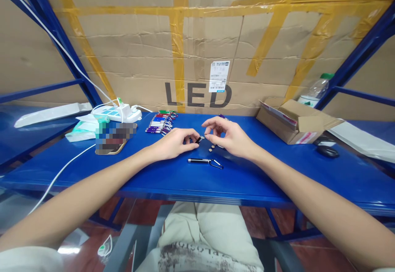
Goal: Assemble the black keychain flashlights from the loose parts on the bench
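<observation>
My left hand [176, 143] is closed, its thumb and fingertips gripping a short black tube [198, 140], partly hidden by the fingers. Just across from it, my right hand [228, 135] is curled with thumb and forefinger near the tube's end. A small round disc shows by these fingertips, too small to tell whether they hold it. Below the right hand a few coin-like button cells [210, 149] lie on the tabletop. Nearer to me rests a slim black penlight [199, 161] with a carabiner clip [217, 164] at its right end.
Several coloured penlights [159, 124] lie in a row behind my left hand. Further left are a phone [115, 140], a tissue pack [86, 127] and a white power strip [121, 111]. An open cardboard box [296, 122] and black mouse [327, 151] sit at right. Cardboard [138, 58] stands behind.
</observation>
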A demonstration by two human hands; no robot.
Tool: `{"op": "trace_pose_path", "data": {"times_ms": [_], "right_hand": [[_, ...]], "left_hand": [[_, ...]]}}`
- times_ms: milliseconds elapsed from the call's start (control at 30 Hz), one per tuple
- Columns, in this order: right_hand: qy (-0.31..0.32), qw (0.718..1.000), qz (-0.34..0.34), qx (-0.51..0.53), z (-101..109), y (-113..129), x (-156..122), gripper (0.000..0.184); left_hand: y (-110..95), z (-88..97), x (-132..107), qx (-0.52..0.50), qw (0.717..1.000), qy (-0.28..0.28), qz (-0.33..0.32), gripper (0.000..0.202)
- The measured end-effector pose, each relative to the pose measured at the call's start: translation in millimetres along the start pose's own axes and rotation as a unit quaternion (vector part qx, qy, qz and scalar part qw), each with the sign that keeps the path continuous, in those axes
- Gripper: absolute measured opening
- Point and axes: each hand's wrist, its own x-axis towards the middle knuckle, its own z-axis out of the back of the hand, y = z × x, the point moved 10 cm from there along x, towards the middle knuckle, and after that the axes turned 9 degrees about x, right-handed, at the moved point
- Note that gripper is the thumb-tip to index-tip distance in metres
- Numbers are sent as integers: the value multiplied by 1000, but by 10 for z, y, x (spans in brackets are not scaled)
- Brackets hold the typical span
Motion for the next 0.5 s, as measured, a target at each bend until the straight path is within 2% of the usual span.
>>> {"op": "trace_pose_path", "data": {"times_ms": [500], "right_hand": [[14,999,22,-31,-52,53,-23,26]], "left_hand": [[-90,36,-5,5,999,-17,-27,21]]}}
